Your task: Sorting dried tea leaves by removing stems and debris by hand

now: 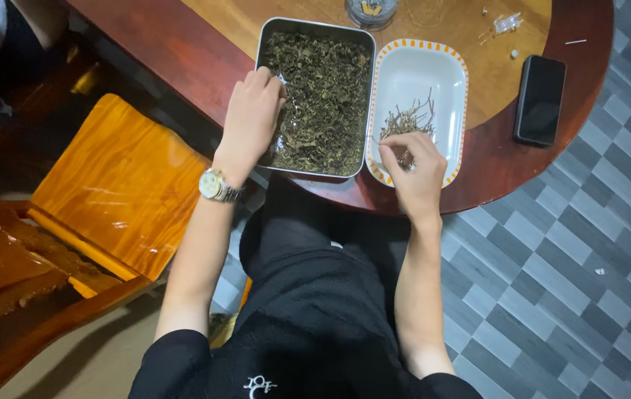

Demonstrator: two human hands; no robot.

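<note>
Sorting looks early: your left hand [251,118] rests curled in the metal tray [265,44] still full of dried leaves [326,89]. Your right hand [413,166] pinches stems [408,122] over the white dish [426,74], which holds only a small pile.

You get soft, even indoor light with sharp focus around your fingers [397,151], mild glare on the orange chair seat [120,185] off to their left, dim upper-left corner.

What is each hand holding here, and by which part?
The right hand pinches a thin stem at its end over the white dish. The left hand rests in the metal tray of dried leaves; any hold cannot be told.
</note>
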